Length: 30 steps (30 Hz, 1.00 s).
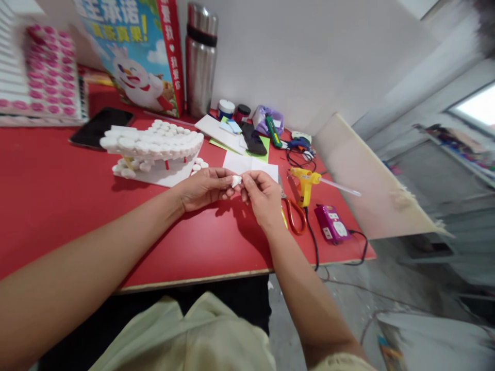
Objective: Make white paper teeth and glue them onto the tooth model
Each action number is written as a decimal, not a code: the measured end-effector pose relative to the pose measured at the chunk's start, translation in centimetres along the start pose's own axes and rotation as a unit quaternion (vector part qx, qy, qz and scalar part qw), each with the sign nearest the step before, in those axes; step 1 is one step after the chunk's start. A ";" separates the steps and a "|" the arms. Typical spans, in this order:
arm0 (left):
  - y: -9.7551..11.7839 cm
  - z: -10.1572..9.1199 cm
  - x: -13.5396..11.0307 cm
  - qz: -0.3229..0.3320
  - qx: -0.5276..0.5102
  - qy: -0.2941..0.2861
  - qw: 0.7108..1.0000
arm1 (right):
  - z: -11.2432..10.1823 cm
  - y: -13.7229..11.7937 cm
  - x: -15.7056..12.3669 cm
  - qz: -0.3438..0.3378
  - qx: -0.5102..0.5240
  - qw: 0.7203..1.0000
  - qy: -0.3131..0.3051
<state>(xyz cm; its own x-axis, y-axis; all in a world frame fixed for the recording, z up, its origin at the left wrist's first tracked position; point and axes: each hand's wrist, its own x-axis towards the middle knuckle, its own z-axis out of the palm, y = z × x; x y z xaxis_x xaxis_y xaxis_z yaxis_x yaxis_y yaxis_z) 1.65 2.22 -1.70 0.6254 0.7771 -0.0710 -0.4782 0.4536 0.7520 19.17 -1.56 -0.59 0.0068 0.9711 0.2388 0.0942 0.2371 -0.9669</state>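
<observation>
Between my two hands is a small white piece (236,181), irregular in shape; its exact kind is too small to make out. My left hand (209,188) pinches it between thumb and fingers. The fingertips of my right hand (263,193) are closed on its right side. Just left of my hands stands a white model (152,141) covered in rounded white pieces, raised on red and yellow posts over a white base (170,178). Several loose white rounded pieces (199,165) lie by its right end.
A yellow glue gun (305,183), orange-handled pliers (297,219) and a purple power adapter (331,224) lie to the right, with cords. Behind are a steel thermos (201,62), small jars (226,109), a green cutter (273,131), and a phone (101,128). The red table's front edge (201,281) is near.
</observation>
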 end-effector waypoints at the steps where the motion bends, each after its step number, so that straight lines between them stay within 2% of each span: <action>1: 0.0 0.0 0.0 -0.001 -0.002 0.001 1.000 | -0.1 -0.1 0.0 0.002 -0.003 1.000 0.005; 8: 0.0 -0.1 0.0 -0.012 -0.018 0.006 1.000 | -2.0 -0.2 -0.3 -0.014 -0.039 0.992 0.118; 11: 0.0 0.0 -0.1 -0.007 -0.018 0.004 1.000 | -2.1 -0.2 -0.7 -0.009 -0.026 0.993 0.111; 17: 0.2 0.1 -0.2 -0.001 -0.015 0.001 1.000 | -1.7 -0.1 -0.8 0.045 -0.005 0.996 0.072; 19: 0.2 0.1 -0.2 0.001 -0.019 0.002 1.000 | -2.2 0.0 -1.3 0.032 -0.005 0.997 0.070; 21: 0.2 0.0 -0.1 0.002 -0.026 0.003 1.000 | -3.5 -0.2 -2.2 -0.006 -0.053 0.995 0.087; 22: 0.2 0.0 -0.1 0.002 -0.029 0.006 1.000 | -4.4 -0.4 -2.7 -0.030 -0.103 0.989 0.099; 24: 0.1 0.0 0.0 0.003 -0.039 0.014 0.999 | -6.6 -0.7 -3.6 -0.078 -0.220 0.956 0.176; 26: 0.1 0.0 0.1 0.003 -0.048 0.025 0.999 | -9.2 -0.7 -3.9 -0.108 -0.317 0.895 0.294; 27: 0.1 0.0 0.1 0.002 -0.050 0.030 0.998 | -10.4 -0.6 -3.7 -0.100 -0.353 0.871 0.326; 28: 0.1 0.1 0.1 0.000 -0.051 0.033 0.998 | -11.6 -0.3 -3.4 -0.081 -0.369 0.864 0.334; 30: 0.1 0.1 0.1 -0.002 -0.049 0.033 0.998 | -13.5 0.3 -2.3 -0.024 -0.392 0.868 0.302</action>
<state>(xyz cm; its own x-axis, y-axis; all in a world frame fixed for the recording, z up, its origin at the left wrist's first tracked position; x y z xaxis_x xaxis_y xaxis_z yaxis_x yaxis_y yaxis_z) 1.75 2.31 -1.57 0.5870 0.8007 -0.1196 -0.5360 0.4950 0.6838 32.62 -4.10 -0.20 0.4832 0.7118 0.5098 0.7564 -0.0462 -0.6525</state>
